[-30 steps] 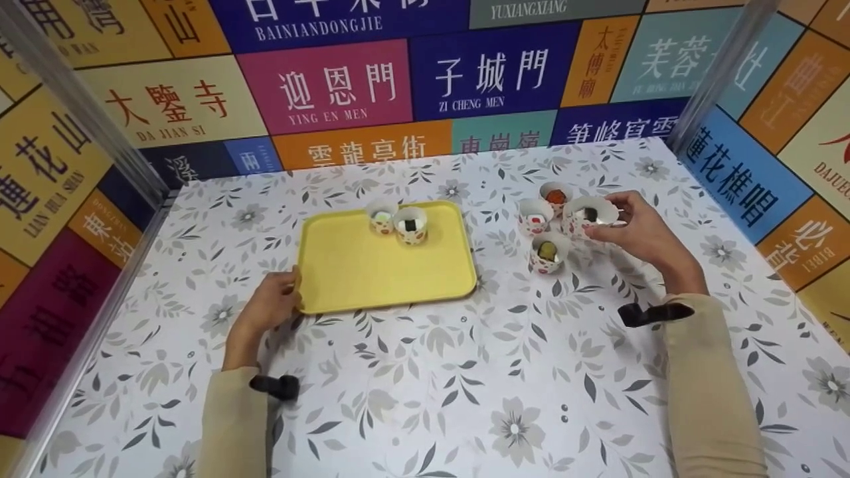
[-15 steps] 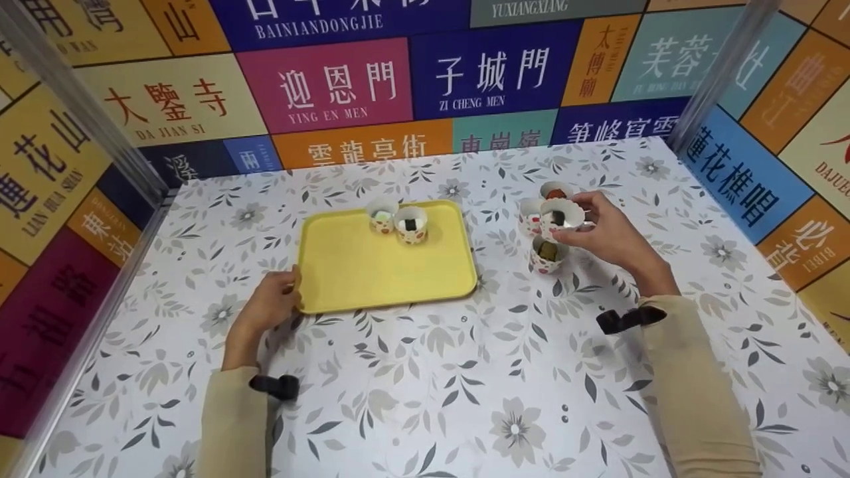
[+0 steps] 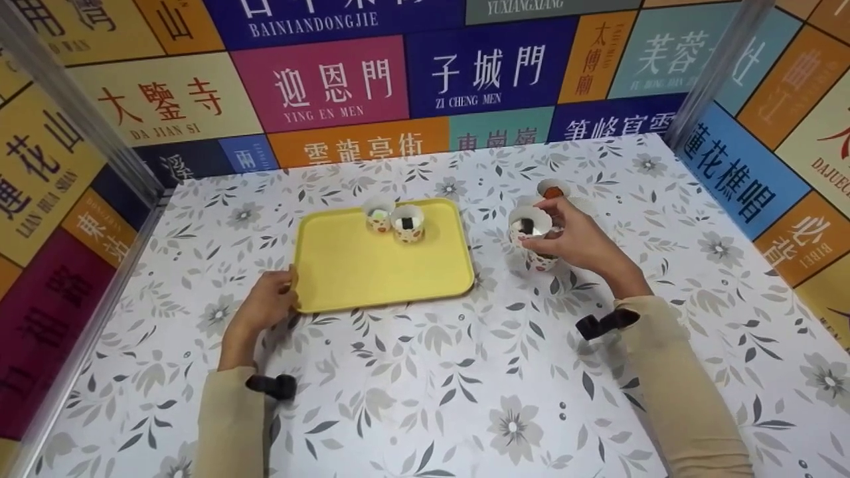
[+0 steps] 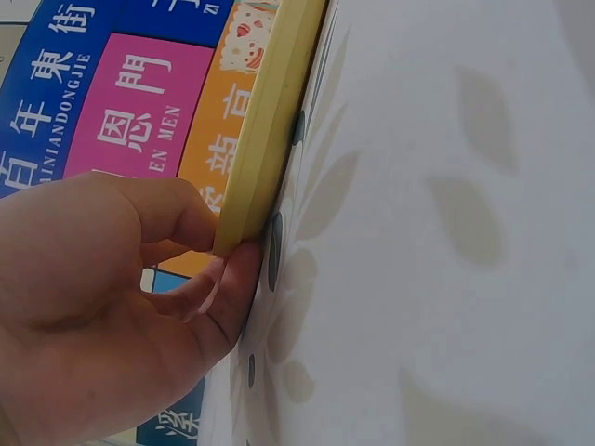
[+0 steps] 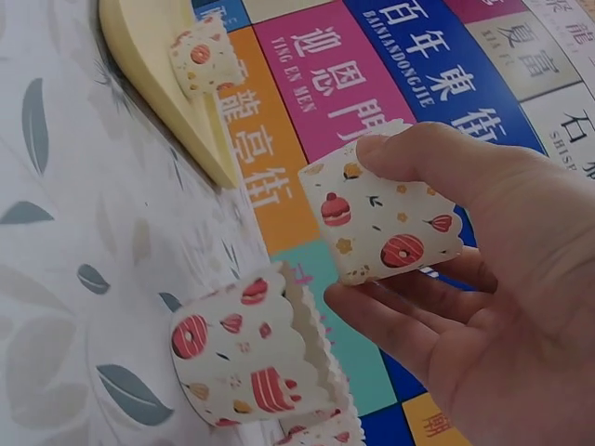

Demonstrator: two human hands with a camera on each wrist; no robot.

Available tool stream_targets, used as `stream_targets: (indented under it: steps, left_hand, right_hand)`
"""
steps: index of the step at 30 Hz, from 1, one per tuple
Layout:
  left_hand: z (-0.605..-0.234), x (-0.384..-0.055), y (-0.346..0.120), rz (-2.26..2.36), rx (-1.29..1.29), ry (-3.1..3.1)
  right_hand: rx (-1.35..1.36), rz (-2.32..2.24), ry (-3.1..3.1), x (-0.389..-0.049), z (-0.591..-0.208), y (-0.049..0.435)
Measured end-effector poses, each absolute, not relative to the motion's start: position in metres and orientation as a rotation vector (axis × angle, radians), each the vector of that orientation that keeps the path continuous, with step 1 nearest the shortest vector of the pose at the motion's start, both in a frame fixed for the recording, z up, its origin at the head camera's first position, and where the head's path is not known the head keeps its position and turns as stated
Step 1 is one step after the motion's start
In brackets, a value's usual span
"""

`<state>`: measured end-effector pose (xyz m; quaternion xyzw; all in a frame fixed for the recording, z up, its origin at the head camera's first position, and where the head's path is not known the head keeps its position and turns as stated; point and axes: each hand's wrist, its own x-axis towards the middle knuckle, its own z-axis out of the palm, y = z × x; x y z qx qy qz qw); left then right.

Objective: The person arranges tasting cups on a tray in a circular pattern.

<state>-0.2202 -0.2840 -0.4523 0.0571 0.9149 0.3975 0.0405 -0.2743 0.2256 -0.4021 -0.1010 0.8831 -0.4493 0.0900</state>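
Observation:
My right hand (image 3: 581, 242) pinches a paper cake cup (image 5: 386, 218), printed with red and yellow sweets, between thumb and fingers. In the head view the cup holds something white with a dark patch. It is raised over another cup (image 3: 543, 263), mostly covered by my hand in the head view. At the left end of a yellow tray (image 3: 378, 272), my left hand (image 3: 265, 302) grips the corner, thumb on top and fingers underneath. Two similar cups (image 3: 378, 220) stand side by side at the tray's back edge, one with a white item bearing a black strip.
Behind the right hand stands a cup with reddish-orange contents (image 3: 552, 190). The leaf-patterned tablecloth (image 3: 412, 385) covers the table. Printed panels (image 3: 332, 86) rise along its back and sides, with clear strips at the corners.
My right hand has carried its cup leftward, from the right of the cup group to over it, towards the tray. The left hand and tray stay in place.

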Motion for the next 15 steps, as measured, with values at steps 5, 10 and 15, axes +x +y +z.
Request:
stream_targets:
  steps: [5,10,15]
  left_hand:
    - [-0.451,-0.22,-0.286,1.25,0.139,2.756]
    - [-0.451,-0.22,-0.286,1.234,0.153,2.748]
    - [-0.451,-0.22,-0.286,1.225,0.119,2.74]
  right_hand:
    - [-0.321,-1.288,2.656,-0.274,-0.402,0.214]
    - [-0.326,-1.255,2.696,-0.275,-0.402,0.205]
    - [-0.303,-1.222,2.705,-0.279,-0.403,0.194]
